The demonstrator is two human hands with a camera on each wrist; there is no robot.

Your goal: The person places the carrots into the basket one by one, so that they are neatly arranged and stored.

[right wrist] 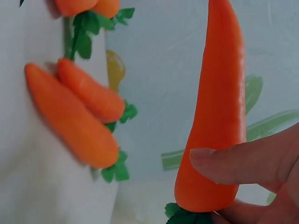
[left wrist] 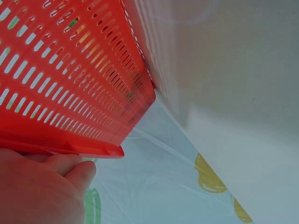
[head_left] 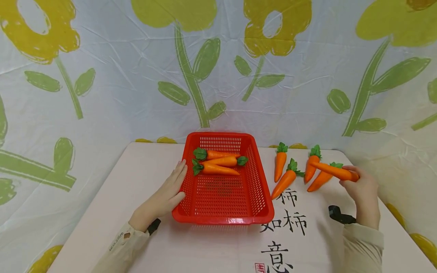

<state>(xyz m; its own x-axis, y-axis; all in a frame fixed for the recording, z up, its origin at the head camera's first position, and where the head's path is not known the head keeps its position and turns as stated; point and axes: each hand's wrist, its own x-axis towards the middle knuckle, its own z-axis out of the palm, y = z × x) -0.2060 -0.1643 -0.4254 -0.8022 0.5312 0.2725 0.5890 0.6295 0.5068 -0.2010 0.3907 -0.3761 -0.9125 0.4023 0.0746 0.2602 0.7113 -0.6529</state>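
Note:
A red slotted basket (head_left: 259, 189) stands mid-table with three orange toy carrots (head_left: 218, 163) lying in its far half. My left hand (head_left: 168, 191) lies with straight fingers against the basket's left wall; in the left wrist view that hand (left wrist: 42, 186) sits under the basket's (left wrist: 70, 70) rim. My right hand (head_left: 353, 180) pinches one carrot (head_left: 332, 170) above the table at the right, tip pointing left. The right wrist view shows the thumb (right wrist: 233, 163) across this carrot (right wrist: 217, 116) near its green leaves. Several loose carrots (head_left: 286, 181) lie on the table between the basket and my right hand.
The pale table (head_left: 136, 182) carries black brush characters (head_left: 286, 222) at the front right. A white cloth with yellow flowers and green stems (head_left: 191, 83) hangs behind and around the table. Two loose carrots (right wrist: 70, 121) lie side by side in the right wrist view.

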